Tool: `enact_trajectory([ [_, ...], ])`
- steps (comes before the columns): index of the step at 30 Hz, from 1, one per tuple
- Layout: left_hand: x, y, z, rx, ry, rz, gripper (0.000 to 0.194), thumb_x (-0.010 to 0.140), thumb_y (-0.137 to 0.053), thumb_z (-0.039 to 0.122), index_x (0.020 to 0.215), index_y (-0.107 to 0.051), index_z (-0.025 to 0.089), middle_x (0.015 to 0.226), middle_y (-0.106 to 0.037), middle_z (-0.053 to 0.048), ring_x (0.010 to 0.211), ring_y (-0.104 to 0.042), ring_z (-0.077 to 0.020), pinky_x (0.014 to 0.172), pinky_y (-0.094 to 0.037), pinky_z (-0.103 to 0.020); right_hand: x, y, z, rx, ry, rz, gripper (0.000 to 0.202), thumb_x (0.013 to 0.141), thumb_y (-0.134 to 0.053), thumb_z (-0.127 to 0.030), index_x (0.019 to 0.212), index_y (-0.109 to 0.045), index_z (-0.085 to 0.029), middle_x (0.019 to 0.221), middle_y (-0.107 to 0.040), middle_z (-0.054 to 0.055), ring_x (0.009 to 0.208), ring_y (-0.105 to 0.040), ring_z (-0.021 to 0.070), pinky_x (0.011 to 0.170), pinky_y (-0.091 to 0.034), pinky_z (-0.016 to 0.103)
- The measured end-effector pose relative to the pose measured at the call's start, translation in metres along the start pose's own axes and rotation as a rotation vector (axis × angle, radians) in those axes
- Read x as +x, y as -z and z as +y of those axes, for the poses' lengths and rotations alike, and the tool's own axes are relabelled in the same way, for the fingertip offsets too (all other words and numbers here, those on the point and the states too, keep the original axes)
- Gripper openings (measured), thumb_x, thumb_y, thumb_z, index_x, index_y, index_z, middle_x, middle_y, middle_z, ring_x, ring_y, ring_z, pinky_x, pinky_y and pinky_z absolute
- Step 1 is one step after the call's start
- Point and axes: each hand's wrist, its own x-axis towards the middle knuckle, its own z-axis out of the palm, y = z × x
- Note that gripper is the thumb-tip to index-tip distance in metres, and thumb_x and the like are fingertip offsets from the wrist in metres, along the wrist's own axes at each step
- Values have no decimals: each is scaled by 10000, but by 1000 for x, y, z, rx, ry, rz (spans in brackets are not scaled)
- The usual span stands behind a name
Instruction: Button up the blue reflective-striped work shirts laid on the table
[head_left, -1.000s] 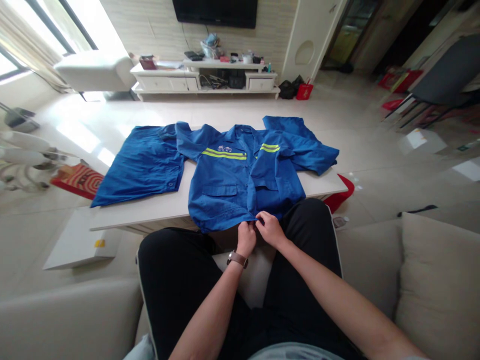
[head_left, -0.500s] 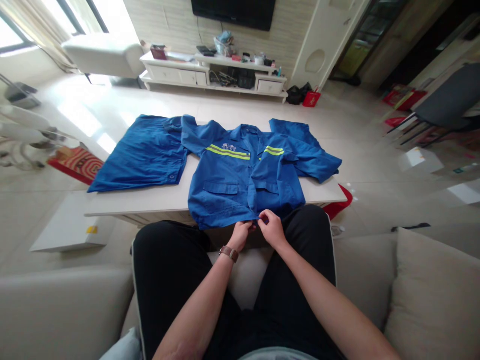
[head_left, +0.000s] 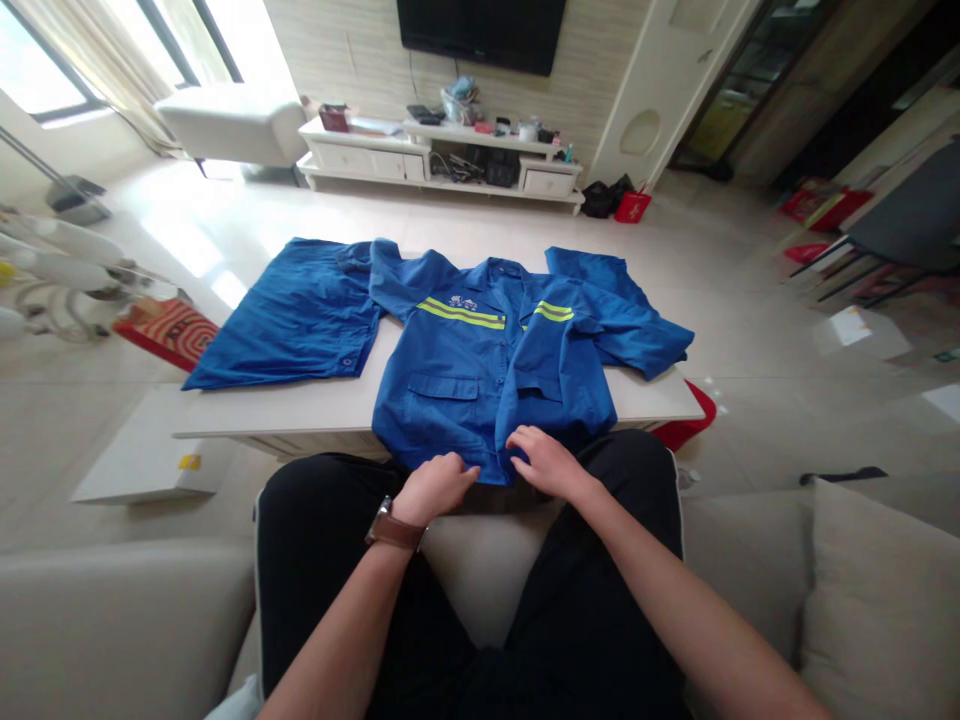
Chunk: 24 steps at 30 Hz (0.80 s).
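Note:
A blue work jacket [head_left: 442, 350] with yellow-green reflective stripes and white chest lettering lies spread front side up, its lower hem over the table's near edge. My left hand [head_left: 437, 488], with a brown-strapped watch [head_left: 395, 527] at the wrist, is closed on the hem left of the front opening; its fingertips are partly hidden. Across the opening, my right hand [head_left: 551, 462] bends its thumb and fingers round the lower front edge of the other panel. A folded blue garment [head_left: 292, 315] with a button near its corner lies left of the jacket, touching its sleeve.
The white table [head_left: 262, 412] stands before my knees. A white box [head_left: 142, 460] and a patterned red bag [head_left: 169, 330] are on the left. Beyond stand a TV cabinet [head_left: 360, 160] and a red bag [head_left: 632, 206]. A cushion [head_left: 877, 590] rests on the sofa at right.
My hands have moved apart from the middle of the hem: the left leftward and lower, the right slightly up the panel. The jacket's lower edge has shifted toward me, and the view has tilted slightly.

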Motion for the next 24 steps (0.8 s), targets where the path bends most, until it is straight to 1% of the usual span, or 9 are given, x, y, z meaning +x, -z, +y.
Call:
enact_trajectory([
  [4, 31, 39, 29, 109, -14, 41, 378, 915, -603, 439, 622, -664, 208, 596, -667, -80, 629, -678, -228, 738, -465, -301, 61, 21, 14, -190, 111, -37, 293, 855, -551, -14, 1053, -681, -188, 1163, -683, 114, 1206, -560, 251, 965, -437, 368],
  [6, 58, 48, 40, 74, -11, -8, 339, 865, -658, 379, 574, -647, 205, 565, -661, -74, 590, -663, -218, 694, -459, -287, 89, 22, 23, -217, 142, -104, 397, 794, -577, 37, 1089, -689, -204, 1227, -685, 107, 1301, -517, 267, 1026, -401, 410],
  [8, 86, 48, 43, 0, 4, -83, 320, 797, -713, 343, 519, -629, 209, 511, -640, -54, 524, -633, -195, 623, -438, -263, 106, 20, 34, -240, 110, -176, 418, 743, -621, 53, 1047, -709, -220, 1168, -704, 97, 1270, -534, 285, 1032, -385, 441],
  [11, 116, 37, 37, -134, 31, -165, 281, 741, -744, 340, 511, -641, 216, 473, -621, -33, 436, -590, -176, 535, -401, -254, 108, 19, 55, -275, 20, -216, 299, 723, -662, 32, 877, -725, -217, 989, -694, 96, 1070, -600, 281, 923, -411, 401],
  [14, 125, 25, 28, -162, 34, -220, 176, 748, -730, 309, 604, -688, 217, 491, -628, -22, 433, -594, -183, 530, -393, -262, 96, 26, 74, -242, 6, -221, 234, 727, -671, 15, 777, -691, -213, 916, -633, 69, 842, -599, 212, 743, -387, 319],
  [16, 125, 21, 26, -106, 29, -175, 119, 751, -732, 270, 648, -699, 221, 502, -619, -18, 483, -613, -191, 571, -403, -264, 90, 34, 81, -171, 29, -196, 247, 712, -666, 28, 760, -658, -215, 934, -598, 41, 738, -565, 160, 666, -346, 301],
  [18, 128, 21, 26, -55, 25, -51, 51, 741, -754, 237, 715, -711, 227, 586, -652, -24, 591, -650, -204, 631, -420, -264, 88, 42, 82, -81, 69, -149, 266, 696, -646, 44, 754, -627, -215, 993, -583, 22, 716, -550, 133, 650, -332, 294],
  [20, 132, 19, 26, -35, 5, 41, 127, 726, -785, 220, 835, -722, 240, 734, -704, -33, 723, -679, -224, 688, -431, -267, 91, 50, 79, -14, 119, -129, 253, 710, -613, 33, 759, -612, -215, 1068, -590, 14, 746, -559, 127, 667, -342, 286],
  [24, 141, 6, 26, -20, -95, 4, 246, 743, -775, 178, 964, -705, 259, 906, -722, -43, 863, -683, -245, 742, -435, -278, 98, 62, 72, -11, 180, -107, 189, 788, -541, -37, 761, -598, -215, 1162, -634, 23, 861, -574, 161, 781, -386, 304],
])
